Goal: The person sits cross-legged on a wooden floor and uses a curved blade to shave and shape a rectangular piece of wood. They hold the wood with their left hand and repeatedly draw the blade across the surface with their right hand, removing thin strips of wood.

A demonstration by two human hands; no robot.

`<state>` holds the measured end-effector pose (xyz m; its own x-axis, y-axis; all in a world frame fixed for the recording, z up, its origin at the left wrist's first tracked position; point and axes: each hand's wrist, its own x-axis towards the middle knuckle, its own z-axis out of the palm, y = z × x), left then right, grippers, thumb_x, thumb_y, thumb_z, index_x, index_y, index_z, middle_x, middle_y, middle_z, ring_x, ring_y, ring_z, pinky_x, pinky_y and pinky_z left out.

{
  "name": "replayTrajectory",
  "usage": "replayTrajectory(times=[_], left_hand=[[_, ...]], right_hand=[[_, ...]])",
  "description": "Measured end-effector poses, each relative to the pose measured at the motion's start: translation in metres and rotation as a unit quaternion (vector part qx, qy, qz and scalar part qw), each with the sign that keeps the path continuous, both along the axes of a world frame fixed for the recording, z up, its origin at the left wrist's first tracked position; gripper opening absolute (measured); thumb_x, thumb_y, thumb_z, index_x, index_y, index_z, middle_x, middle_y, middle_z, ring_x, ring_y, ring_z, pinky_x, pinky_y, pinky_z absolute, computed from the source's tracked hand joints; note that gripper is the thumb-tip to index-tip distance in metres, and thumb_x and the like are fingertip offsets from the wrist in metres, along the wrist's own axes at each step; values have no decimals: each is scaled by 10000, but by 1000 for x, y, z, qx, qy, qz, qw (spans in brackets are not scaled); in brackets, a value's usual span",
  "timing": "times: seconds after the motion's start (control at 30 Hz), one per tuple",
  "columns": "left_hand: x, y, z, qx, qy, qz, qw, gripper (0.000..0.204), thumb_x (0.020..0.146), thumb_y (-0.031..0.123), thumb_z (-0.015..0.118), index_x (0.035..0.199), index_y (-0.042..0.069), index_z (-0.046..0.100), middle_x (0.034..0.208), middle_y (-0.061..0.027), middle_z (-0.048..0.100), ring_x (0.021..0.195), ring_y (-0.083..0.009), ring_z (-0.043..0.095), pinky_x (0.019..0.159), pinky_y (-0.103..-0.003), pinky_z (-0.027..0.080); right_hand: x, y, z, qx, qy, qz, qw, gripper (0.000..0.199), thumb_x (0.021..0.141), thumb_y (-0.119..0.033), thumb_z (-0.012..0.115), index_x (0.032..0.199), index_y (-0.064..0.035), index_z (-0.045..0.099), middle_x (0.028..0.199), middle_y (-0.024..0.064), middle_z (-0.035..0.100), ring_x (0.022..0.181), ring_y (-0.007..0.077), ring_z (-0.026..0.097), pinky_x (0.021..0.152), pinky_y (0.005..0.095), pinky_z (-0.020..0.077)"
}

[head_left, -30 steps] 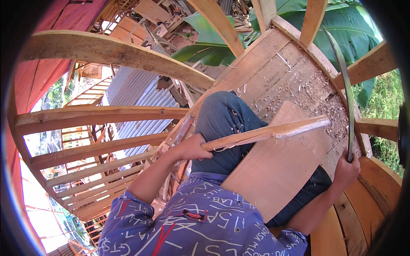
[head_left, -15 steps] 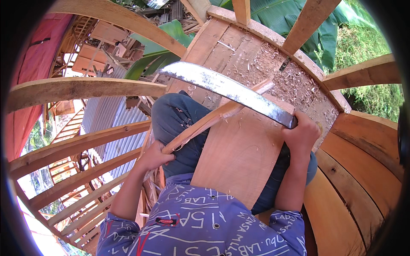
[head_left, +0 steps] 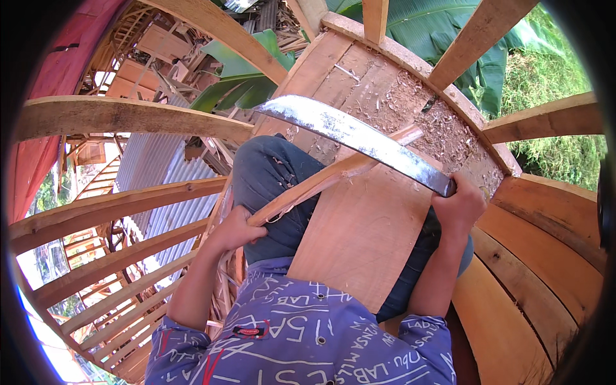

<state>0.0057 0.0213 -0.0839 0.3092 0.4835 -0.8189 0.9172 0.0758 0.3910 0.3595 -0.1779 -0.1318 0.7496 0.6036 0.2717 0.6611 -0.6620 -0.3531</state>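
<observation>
Two hands share the work: the right hand [head_left: 457, 206] is closed around the handle of a long machete [head_left: 359, 140], and the left hand [head_left: 236, 230] is wrapped around the near end of a slim wooden strip [head_left: 327, 176]. That strip rests across a wide plank [head_left: 362, 237] lying over the person's lap, its long axis running from the left hand at lower left up toward the far end at upper right, where it sits near a litter of wood shavings [head_left: 443, 128] on the curved hull planking [head_left: 545, 256]. The machete's blade is raised above the strip, its long axis running from the handle at right up and to the left, the tip pointing toward the upper left over a curved frame rib [head_left: 128, 117]. Judging by the shavings, the step in hand looks like trimming the strip, with the blade lifted between cuts. A next stroke would call for the left hand to hold the strip firm against the plank, fingers well back from the line of the cut, and for the edge to meet the wood at a shallow angle. Whether the blade's edge faces down is probably so, though the glare on the steel makes it hard to tell.
</observation>
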Motion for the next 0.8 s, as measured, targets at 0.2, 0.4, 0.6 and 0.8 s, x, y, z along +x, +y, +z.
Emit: replayTrajectory(times=[0.2, 0.4, 0.6, 0.8], left_hand=[[-1, 0, 0, 6, 3, -8, 1000, 220, 647, 189, 678, 609, -15, 605, 547, -48, 585, 543, -120, 583, 516, -273, 447], [-8, 3, -10, -15, -19, 15, 1000, 197, 658, 167, 687, 650, -13, 607, 564, -44, 586, 537, -117, 576, 511, -258, 441], [-11, 4, -12, -26, -26, 15, 999, 195, 672, 158, 692, 699, -13, 604, 590, -43, 585, 543, -116, 578, 508, -248, 438], [-12, 4, -11, -30, -31, 20, 999, 203, 679, 166, 695, 726, -7, 599, 602, -46, 588, 549, -118, 582, 511, -252, 439]], right_hand=[[0, -2, 3, 10, -18, 7, 1000, 143, 565, -160, 684, 690, -115, 633, 647, 81, 611, 615, 302, 598, 555, 384, 444], [-1, -2, 3, 39, -28, 6, 999, 126, 583, -155, 685, 691, -113, 634, 628, 84, 600, 604, 302, 593, 549, 385, 438], [2, -3, 6, 40, -32, 12, 999, 118, 597, -162, 686, 668, -104, 612, 605, 93, 579, 584, 309, 578, 540, 389, 429], [2, -5, 6, 48, -35, 15, 998, 109, 607, -166, 676, 655, -103, 602, 600, 91, 574, 581, 310, 575, 540, 395, 423]])
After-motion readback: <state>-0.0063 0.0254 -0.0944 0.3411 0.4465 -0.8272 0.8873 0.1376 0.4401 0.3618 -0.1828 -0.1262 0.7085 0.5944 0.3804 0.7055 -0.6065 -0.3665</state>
